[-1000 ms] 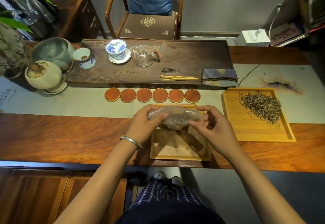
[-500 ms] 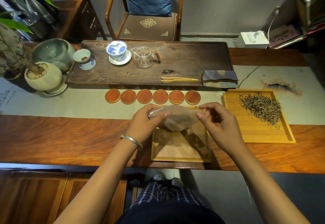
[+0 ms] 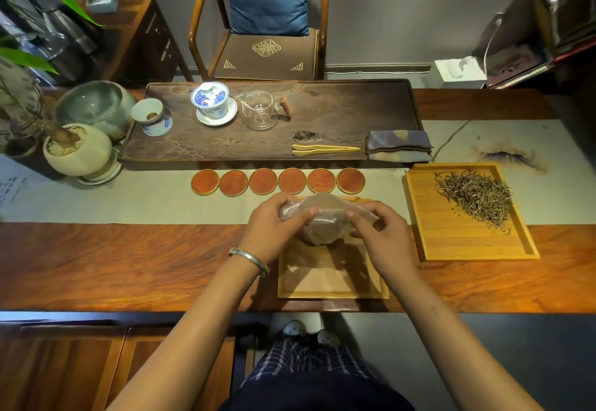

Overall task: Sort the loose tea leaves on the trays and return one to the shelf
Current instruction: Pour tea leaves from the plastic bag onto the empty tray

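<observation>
head view, hands: my left hand [image 3: 274, 228] pinches the left end of a clear plastic bag [image 3: 322, 220], thumb on top; my right hand [image 3: 377, 233] grips the right end, fingers curled round the mouth edge.
head view, bag: held just above the far end of the near tray [image 3: 332, 284], belly sagging, brownish tea inside. Can't tell if the mouth is open or sealed.
head view, change: 1 s ago bag lay flatter betw. both hands; 0.5 s ago right hand was raised at the mouth; now it's back down w/ fingers tucked under the edge, bag bulging lower.
head view, near tray: no leaves visible on the part I see, bare wood.
head view, right tray [image 3: 471, 233]: loose leaves [image 3: 474, 194] heaped at its far right, well apart from my hands.
meaning: prob. working the mouth open to tip tea onto the near tray; sorting not begun here, shelf return not yet done.
</observation>
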The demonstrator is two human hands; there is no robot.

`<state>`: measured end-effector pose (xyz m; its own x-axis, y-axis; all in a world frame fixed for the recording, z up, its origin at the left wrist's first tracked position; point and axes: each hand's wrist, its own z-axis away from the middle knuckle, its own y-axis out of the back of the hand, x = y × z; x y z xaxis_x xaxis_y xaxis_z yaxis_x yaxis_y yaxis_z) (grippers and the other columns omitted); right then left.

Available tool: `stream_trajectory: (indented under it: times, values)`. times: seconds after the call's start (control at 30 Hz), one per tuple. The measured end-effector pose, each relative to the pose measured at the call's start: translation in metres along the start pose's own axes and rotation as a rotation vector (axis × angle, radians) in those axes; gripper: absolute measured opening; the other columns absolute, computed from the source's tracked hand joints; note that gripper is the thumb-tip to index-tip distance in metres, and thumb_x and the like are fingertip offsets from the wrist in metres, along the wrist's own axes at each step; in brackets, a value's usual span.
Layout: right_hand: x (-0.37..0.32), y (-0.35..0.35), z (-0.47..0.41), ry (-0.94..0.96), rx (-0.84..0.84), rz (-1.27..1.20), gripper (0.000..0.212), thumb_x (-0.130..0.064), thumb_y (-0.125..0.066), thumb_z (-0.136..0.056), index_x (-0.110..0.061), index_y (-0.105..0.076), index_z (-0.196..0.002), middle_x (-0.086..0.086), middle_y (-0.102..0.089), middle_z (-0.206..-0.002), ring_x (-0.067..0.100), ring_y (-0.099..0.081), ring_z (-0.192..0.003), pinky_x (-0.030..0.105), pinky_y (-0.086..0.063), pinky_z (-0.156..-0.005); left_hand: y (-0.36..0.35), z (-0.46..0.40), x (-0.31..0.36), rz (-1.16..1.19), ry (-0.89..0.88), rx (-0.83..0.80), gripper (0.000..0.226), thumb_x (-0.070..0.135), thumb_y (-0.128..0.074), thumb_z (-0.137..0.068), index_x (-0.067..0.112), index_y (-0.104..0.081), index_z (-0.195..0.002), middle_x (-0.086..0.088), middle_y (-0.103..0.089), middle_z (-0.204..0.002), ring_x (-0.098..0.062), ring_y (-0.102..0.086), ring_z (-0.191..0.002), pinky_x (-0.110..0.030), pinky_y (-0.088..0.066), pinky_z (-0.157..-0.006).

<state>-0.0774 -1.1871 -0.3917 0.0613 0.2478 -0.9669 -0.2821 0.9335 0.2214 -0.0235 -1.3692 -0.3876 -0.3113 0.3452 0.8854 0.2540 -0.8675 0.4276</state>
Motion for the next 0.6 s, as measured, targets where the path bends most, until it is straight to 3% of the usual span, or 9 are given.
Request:
stream_trajectory:
  times: [0.17,0.3,0.43,0.53,0.6]
  values:
    - [-0.012,0.005,-0.004,0.023,0.031,-0.024,0.007,-0.013,-0.065,-0.086,-0.009,-0.067,-0.092,0.003,-0.067,-0.089,0.019,-0.063,-0.089,0.038,-0.056,-0.078,0.000,-0.003,0.010,-0.017,-0.030,0.004,0.025,0.043,-0.069,-0.079,0.020,-0.060,-0.082,-0.006,-0.068,-0.083,-0.025,-0.067,-0.076,-0.051,-0.055,-0.072]
    - [-0.018,0.014,-0.008,0.044,0.020,-0.011,0.007,-0.016,-0.066,-0.086,-0.013,-0.067,-0.092,0.000,-0.067,-0.091,0.016,-0.063,-0.091,0.034,-0.056,-0.077,0.001,-0.005,0.018,0.013,-0.076,0.009,0.025,0.046,-0.069,-0.077,0.023,-0.060,-0.081,-0.002,-0.070,-0.079,-0.020,-0.068,-0.072,-0.045,-0.058,-0.069]
    - [-0.019,0.020,-0.011,0.041,0.003,-0.007,0.006,-0.018,-0.065,-0.087,-0.014,-0.066,-0.092,-0.001,-0.066,-0.094,0.015,-0.063,-0.094,0.030,-0.056,-0.073,0.002,-0.006,0.018,0.010,-0.107,-0.005,0.036,0.056,-0.072,-0.065,0.027,-0.060,-0.083,0.005,-0.066,-0.075,-0.007,-0.063,-0.066,-0.019,-0.052,-0.055]
    - [-0.019,0.023,-0.011,0.027,0.003,-0.004,0.004,-0.016,-0.065,-0.087,-0.014,-0.066,-0.090,0.000,-0.067,-0.092,0.017,-0.063,-0.093,0.037,-0.056,-0.077,0.001,-0.003,0.009,0.025,-0.105,-0.065,0.035,0.037,-0.082,-0.064,0.027,-0.059,-0.088,0.010,-0.066,-0.071,0.001,-0.057,-0.057,-0.013,-0.049,-0.056]
    - [-0.019,0.024,-0.011,0.022,0.000,0.005,0.003,-0.017,-0.065,-0.086,-0.016,-0.066,-0.089,-0.002,-0.067,-0.092,0.014,-0.063,-0.093,0.036,-0.056,-0.078,-0.001,-0.002,0.005,-0.090,-0.120,-0.056,0.031,0.028,-0.080,-0.069,0.033,-0.055,-0.087,0.011,-0.063,-0.074,0.003,-0.056,-0.057,-0.010,-0.046,-0.055]
